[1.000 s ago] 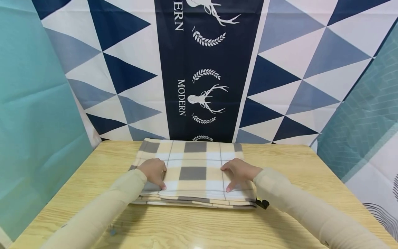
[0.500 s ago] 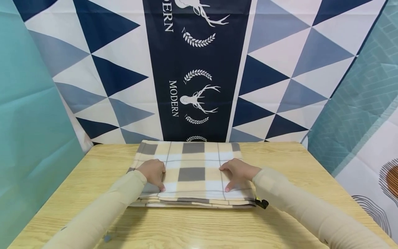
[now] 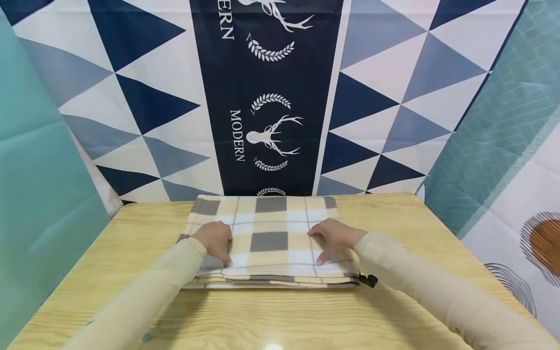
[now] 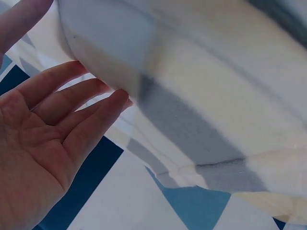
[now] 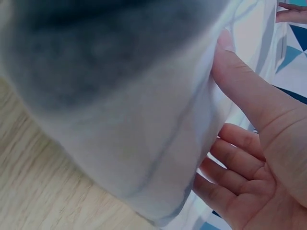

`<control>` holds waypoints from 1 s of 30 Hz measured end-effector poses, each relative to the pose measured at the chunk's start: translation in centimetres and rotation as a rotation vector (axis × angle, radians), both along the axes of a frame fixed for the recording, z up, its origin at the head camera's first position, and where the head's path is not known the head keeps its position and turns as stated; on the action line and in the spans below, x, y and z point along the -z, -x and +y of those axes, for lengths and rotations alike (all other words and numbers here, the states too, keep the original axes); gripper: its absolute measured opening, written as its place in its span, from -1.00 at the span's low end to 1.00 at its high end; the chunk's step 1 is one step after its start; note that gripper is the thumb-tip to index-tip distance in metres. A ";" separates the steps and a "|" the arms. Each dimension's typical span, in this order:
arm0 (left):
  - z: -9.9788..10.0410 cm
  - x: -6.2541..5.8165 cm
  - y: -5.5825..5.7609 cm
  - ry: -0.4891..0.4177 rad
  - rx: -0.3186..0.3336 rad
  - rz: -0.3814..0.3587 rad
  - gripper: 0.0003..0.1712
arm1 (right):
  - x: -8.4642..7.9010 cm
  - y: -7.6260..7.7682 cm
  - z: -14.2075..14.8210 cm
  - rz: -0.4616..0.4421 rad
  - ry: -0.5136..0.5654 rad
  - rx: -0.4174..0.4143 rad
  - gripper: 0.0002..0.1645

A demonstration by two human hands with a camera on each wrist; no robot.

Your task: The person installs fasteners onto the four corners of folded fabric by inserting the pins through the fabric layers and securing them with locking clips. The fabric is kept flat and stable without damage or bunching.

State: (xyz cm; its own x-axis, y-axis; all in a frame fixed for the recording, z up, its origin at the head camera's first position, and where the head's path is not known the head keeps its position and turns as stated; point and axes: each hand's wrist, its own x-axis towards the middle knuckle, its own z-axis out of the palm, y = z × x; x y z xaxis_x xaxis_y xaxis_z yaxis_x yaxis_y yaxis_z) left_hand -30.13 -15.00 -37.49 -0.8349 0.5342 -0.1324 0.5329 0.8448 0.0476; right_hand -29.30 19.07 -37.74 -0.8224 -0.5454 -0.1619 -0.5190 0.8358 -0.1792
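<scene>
Cream, white and grey checks cover the folded cloth that I have in front of me; it lies flat towards the back of the bench, its far edge close by the patterned hanging. Several layers show along its near edge, stacked one on another.

On its left part I see the left hand, thumb well away from the other fingers. Through the left wrist view those fingers look nearly straight, side by side, with their tips against the fabric, so I read the hand as spread and not gripping.

Across from it, the right hand sits on the right part of the cloth, also spread wide. My right wrist view shows its thumb touching the material and the other fingers softly bent behind the edge; I can't see any pinch there.

Pale sleeves reach in from both lower corners: the left sleeve and the right sleeve. Just beside the cloth's near right corner I have a small black object with a bit of yellow, too small for me to identify. Teal sheeting hangs on the left side.
</scene>
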 end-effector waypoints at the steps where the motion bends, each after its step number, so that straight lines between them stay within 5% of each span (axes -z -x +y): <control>1: 0.1 0.0 0.0 -0.001 0.006 -0.001 -0.45 | 0.0 0.0 0.2 0.002 -0.004 0.002 0.04; 15: 1.4 0.4 0.1 -0.027 -0.028 -0.019 -0.56 | -0.3 -0.2 1.1 -0.014 -0.004 0.003 0.03; 30: 1.4 0.7 0.5 -0.016 -0.022 0.034 -0.45 | -0.3 0.2 1.3 -0.002 0.023 -0.039 0.02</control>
